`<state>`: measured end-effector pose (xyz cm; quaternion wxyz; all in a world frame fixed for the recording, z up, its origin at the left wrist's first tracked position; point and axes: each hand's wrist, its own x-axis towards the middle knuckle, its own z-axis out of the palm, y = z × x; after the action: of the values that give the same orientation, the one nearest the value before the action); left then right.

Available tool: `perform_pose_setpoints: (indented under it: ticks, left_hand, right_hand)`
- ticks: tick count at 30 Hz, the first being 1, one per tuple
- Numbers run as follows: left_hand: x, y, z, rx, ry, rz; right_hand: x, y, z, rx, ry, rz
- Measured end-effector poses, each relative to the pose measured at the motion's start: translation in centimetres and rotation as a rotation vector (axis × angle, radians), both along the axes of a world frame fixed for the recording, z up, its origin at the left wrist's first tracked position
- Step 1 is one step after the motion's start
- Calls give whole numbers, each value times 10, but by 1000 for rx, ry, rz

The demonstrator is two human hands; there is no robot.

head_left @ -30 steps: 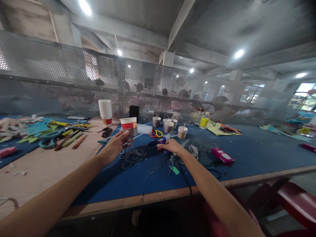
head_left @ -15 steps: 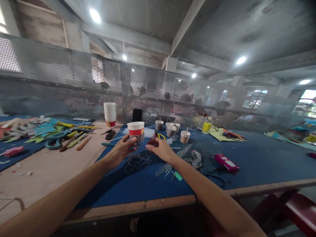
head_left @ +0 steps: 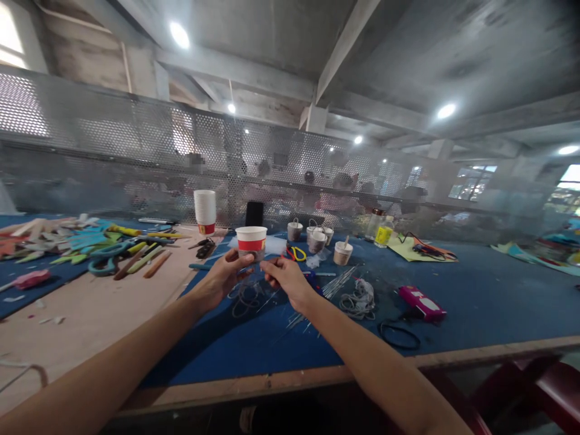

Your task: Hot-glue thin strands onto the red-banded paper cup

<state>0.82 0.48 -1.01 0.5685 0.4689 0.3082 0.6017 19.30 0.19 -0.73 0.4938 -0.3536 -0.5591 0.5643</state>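
Note:
My left hand (head_left: pixel 226 275) is closed around the lower part of a white paper cup (head_left: pixel 251 241) with a red band. The cup stands upright above the table, and its bottom part looks grey, partly hidden by my fingers. Against the cup's lower right side, my right hand (head_left: pixel 286 279) is closed in a pinch; what sits between its fingertips is too small to make out. Loose grey cord (head_left: pixel 247 299) lies in loops beneath my hands. Behind my right hand are yellow-handled scissors (head_left: pixel 298 254) and a partly hidden blue object (head_left: pixel 312 278).
Several grey-wrapped cups (head_left: pixel 316 241) stand behind, near a yellow-labelled bottle (head_left: pixel 383 232). Thin sticks (head_left: pixel 338 281), a cord bundle (head_left: pixel 360 300) and a magenta device (head_left: pixel 421 303) lie right. Stacked paper cups (head_left: pixel 205 211), a phone (head_left: pixel 254 213) and blue-handled scissors (head_left: pixel 106 257) are left of centre or further left.
My right hand has closed from loosely curled, parted fingers into a pinch against the cup's lower right side. The left hand keeps its hold on the cup. The view has shifted slightly.

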Motion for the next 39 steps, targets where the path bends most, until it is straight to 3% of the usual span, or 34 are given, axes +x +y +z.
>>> perform_pose_setpoints:
  ticks: [9,17,39]
  left_hand:
    - [-2,0,-3,-56,41,-98]
    - [0,-3,-1,-57,29,-172]
    - [-1,-3,-2,-29,51,-191]
  right_hand:
    - [10,3,10,256,1,-206]
    - [9,5,7,244,45,-209]
    - [8,10,4,238,77,-200]
